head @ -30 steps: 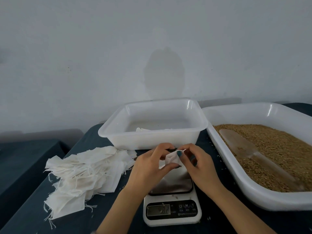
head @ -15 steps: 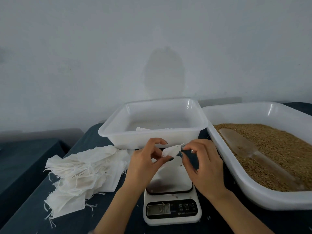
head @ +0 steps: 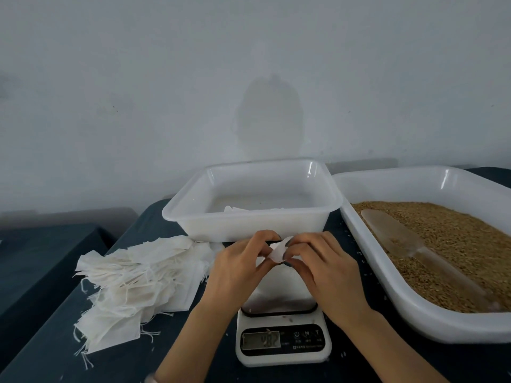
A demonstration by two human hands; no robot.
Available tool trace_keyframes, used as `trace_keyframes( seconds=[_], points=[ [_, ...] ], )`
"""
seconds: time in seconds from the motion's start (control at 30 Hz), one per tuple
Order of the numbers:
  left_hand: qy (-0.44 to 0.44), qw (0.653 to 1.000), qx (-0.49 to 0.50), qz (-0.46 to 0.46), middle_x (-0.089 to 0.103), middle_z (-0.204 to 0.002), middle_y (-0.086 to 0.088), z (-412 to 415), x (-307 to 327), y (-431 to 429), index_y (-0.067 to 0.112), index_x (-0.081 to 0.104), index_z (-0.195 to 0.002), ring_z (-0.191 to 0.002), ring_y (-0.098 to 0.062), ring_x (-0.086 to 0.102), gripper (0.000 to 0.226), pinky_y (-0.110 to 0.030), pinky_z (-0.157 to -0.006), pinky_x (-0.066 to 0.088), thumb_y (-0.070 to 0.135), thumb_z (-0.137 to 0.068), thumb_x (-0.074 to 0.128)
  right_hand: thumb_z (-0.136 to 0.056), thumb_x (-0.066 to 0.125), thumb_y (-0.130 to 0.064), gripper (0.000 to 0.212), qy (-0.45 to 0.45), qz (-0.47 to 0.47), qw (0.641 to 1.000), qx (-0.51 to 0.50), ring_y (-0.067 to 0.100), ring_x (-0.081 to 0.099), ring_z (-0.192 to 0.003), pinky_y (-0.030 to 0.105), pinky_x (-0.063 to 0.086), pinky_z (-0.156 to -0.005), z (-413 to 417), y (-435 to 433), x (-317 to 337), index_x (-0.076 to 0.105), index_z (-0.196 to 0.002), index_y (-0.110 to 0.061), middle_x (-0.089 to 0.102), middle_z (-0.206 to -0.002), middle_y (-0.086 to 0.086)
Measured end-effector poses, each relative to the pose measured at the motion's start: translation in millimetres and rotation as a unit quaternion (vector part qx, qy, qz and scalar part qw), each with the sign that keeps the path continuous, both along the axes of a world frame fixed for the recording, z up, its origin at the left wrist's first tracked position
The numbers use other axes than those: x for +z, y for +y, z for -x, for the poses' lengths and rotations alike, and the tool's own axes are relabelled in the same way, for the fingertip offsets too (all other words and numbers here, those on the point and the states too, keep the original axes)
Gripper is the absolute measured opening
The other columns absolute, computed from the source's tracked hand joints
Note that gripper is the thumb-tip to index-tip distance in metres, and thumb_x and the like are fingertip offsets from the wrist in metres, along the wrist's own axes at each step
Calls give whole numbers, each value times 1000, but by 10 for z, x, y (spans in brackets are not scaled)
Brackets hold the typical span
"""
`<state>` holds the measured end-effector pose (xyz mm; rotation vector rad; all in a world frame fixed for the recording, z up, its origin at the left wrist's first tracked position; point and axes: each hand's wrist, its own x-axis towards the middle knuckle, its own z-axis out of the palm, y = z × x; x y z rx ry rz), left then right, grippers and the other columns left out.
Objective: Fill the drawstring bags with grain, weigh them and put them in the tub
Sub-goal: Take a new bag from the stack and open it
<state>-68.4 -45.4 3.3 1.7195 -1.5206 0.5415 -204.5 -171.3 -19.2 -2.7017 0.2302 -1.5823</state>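
Note:
A small white drawstring bag (head: pixel 278 251) stands on the white kitchen scale (head: pixel 282 344), whose display shows digits. My left hand (head: pixel 240 268) and my right hand (head: pixel 325 268) both pinch the bag's top edge from either side, above the weighing plate. Most of the bag's body is hidden behind my fingers. Behind the scale stands the white plastic tub (head: pixel 250 226) with white bags lying at its bottom. On the right, a large white tray (head: pixel 401 308) holds brown grain (head: pixel 453 239), and a clear plastic scoop (head: pixel 401 239) lies on the grain.
A loose pile of empty white drawstring bags (head: pixel 138 283) lies on the dark tablecloth at the left. A few spilled grains dot the cloth between scale and grain tray. A grey wall rises close behind the table. A second dark surface (head: pixel 41 258) sits further left.
My two hands have come closer together at the bag's top, after being drawn apart half a second ago. The bag stays on the scale.

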Motion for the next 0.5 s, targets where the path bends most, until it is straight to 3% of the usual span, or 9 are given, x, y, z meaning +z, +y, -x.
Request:
trace_keyframes(
  seconds=[0.1, 0.17, 0.23, 0.33, 0.43, 0.5],
  points=[
    [3, 1000, -17, -19, 64, -111, 11, -3, -15, -40, 26, 55, -122, -97, 0, 62, 52, -24, -80, 57, 41, -78, 78, -96, 53, -32, 24, -1, -13, 1000, 18, 11, 61, -91, 22, 55, -76, 14, 27, 9, 70, -94, -15, 69, -101, -5],
    [40, 996, -48, -58, 52, -129, 14, 11, -29, -58, 26, 47, -134, -116, 5, 51, 74, -14, -97, 45, 42, -72, 83, -95, 55, -26, 15, -12, -21, 999, 34, 11, 61, -93, 24, 55, -72, 5, 48, 13, 66, -94, -16, 67, -107, -6],
    [79, 992, -63, -81, 47, -137, 16, 39, -47, -65, 27, 36, -143, -125, 6, 45, 84, -12, -101, 39, 41, -72, 80, -94, 58, -24, 7, -23, -14, 998, 49, 11, 61, -95, 23, 54, -73, -9, 59, 17, 62, -96, -18, 63, -112, -6],
    [120, 985, -76, -100, 54, -132, 17, 55, -60, -56, 29, 35, -144, -122, 0, 52, 79, -21, -101, 45, 30, -75, 75, -97, 55, -24, 4, -19, -10, 997, 74, 9, 60, -100, 19, 52, -79, -19, 68, 15, 57, -99, -21, 63, -117, -8],
    [149, 980, -78, -104, 63, -117, 15, 35, -32, -46, 29, 48, -131, -111, -3, 60, 62, -27, -94, 50, 18, -75, 74, -101, 53, -25, 8, -3, -21, 996, 92, 7, 61, -100, 19, 52, -81, -2, 70, 1, 59, -102, -21, 65, -116, -10],
    [153, 980, -72, -108, 66, -109, 13, 23, -21, -42, 25, 57, -119, -105, -3, 62, 46, -28, -91, 50, 15, -77, 72, -102, 51, -27, 8, 2, -27, 995, 99, 6, 62, -93, 22, 54, -75, 0, 78, 2, 58, -103, -23, 66, -108, -10]
  ],
)
